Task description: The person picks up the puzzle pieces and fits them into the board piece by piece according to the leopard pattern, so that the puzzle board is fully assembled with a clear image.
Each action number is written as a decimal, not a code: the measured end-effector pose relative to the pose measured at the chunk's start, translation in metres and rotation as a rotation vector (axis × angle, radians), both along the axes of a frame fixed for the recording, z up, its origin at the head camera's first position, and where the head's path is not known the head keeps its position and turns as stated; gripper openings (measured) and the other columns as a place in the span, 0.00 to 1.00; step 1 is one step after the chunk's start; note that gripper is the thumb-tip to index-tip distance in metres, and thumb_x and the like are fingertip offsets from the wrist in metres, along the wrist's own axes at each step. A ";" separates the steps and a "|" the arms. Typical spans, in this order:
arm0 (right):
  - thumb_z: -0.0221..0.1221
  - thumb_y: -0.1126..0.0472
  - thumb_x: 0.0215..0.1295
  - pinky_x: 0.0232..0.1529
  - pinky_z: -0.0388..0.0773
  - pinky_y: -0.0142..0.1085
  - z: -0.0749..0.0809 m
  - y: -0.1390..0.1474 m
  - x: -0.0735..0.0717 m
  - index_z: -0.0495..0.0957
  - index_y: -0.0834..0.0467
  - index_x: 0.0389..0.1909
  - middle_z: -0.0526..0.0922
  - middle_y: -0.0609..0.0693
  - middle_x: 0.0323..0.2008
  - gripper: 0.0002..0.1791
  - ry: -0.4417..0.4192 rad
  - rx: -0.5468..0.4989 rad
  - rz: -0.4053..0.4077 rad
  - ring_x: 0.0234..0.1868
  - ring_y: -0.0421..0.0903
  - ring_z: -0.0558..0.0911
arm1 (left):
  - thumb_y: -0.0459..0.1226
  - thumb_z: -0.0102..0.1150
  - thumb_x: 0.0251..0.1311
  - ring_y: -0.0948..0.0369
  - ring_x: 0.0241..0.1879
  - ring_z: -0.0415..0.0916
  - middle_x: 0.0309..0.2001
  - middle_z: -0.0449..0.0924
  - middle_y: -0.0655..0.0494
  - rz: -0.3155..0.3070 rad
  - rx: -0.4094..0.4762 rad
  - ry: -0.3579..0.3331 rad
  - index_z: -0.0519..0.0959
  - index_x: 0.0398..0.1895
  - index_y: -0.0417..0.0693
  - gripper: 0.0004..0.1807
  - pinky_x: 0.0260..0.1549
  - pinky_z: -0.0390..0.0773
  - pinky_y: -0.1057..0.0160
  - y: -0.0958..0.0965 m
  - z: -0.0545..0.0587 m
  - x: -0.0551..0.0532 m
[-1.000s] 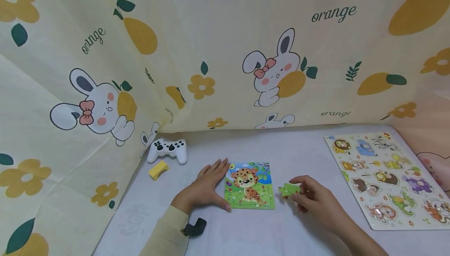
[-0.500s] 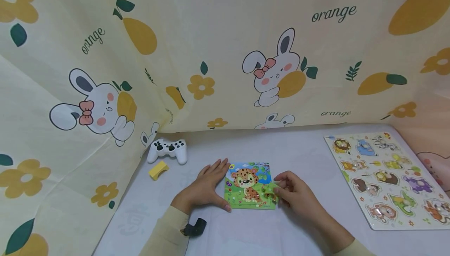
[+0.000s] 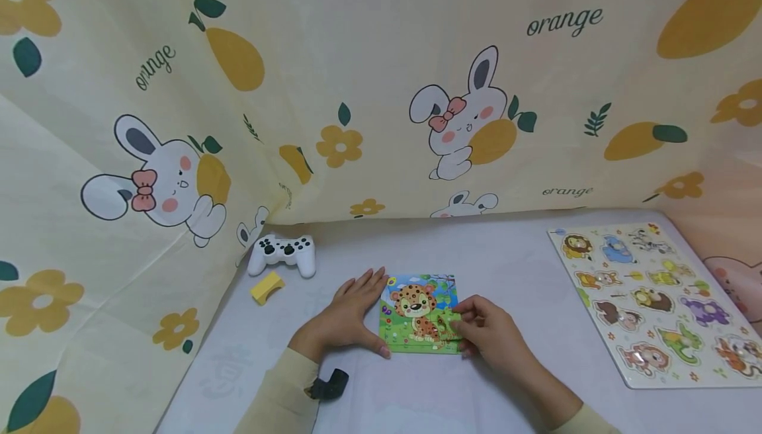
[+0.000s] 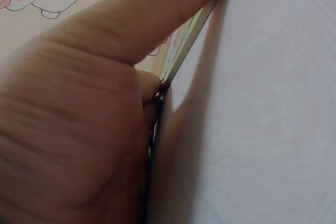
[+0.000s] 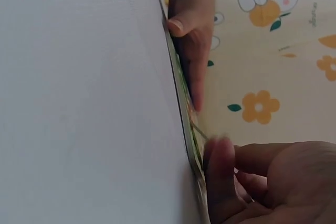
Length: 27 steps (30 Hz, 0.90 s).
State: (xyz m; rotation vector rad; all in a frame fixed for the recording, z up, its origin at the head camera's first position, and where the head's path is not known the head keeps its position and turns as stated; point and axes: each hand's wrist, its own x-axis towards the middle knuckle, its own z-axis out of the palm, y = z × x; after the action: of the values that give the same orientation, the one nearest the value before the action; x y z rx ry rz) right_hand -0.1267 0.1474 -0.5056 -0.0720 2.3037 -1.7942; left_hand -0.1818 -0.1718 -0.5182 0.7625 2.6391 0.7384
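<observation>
A square jigsaw puzzle [image 3: 411,318] with a cartoon leopard lies on the white table. My left hand [image 3: 348,318] rests along its left side, fingers extended and the thumb by the lower left corner. In the left wrist view that thumb lies along the puzzle's edge [image 4: 184,51]. My right hand [image 3: 491,331] pinches a green puzzle piece [image 3: 448,323] between thumb and fingers, over the puzzle's right part. From the right wrist view the piece [image 5: 199,131] looks tilted above the board. Fingers cover part of it, and whether it touches the board I cannot tell.
A white game controller [image 3: 282,254] and a yellow arched block [image 3: 268,288] sit at the back left. To the right lies a large animal puzzle board [image 3: 655,308]. A patterned curtain [image 3: 357,90] closes off the back and left side.
My right hand has moved left with the green puzzle piece, from beside the puzzle to over its right part. The left hand has stayed in place.
</observation>
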 end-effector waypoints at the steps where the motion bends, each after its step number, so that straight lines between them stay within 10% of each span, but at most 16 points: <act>1: 0.66 0.72 0.73 0.26 0.87 0.39 0.000 -0.001 0.000 0.82 0.67 0.53 0.80 0.57 0.38 0.11 -0.004 -0.009 -0.003 0.26 0.52 0.84 | 0.71 0.84 0.36 0.55 0.87 0.29 0.89 0.36 0.59 -0.001 0.003 -0.001 0.48 0.91 0.49 0.82 0.81 0.31 0.44 0.000 0.000 0.000; 27: 0.76 0.64 0.66 0.41 0.78 0.41 0.000 -0.019 0.006 0.88 0.57 0.46 0.76 0.44 0.37 0.10 0.248 0.519 0.066 0.37 0.41 0.74 | 0.71 0.84 0.36 0.57 0.86 0.28 0.89 0.36 0.60 0.005 0.003 -0.017 0.48 0.91 0.50 0.82 0.81 0.31 0.44 -0.002 -0.003 -0.001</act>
State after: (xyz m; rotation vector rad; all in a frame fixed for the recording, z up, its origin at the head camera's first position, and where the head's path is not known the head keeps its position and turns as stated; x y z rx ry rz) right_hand -0.1205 0.1282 -0.5058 -0.2935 2.8266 -1.1608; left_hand -0.1829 -0.1738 -0.5210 0.7472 2.6265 0.7468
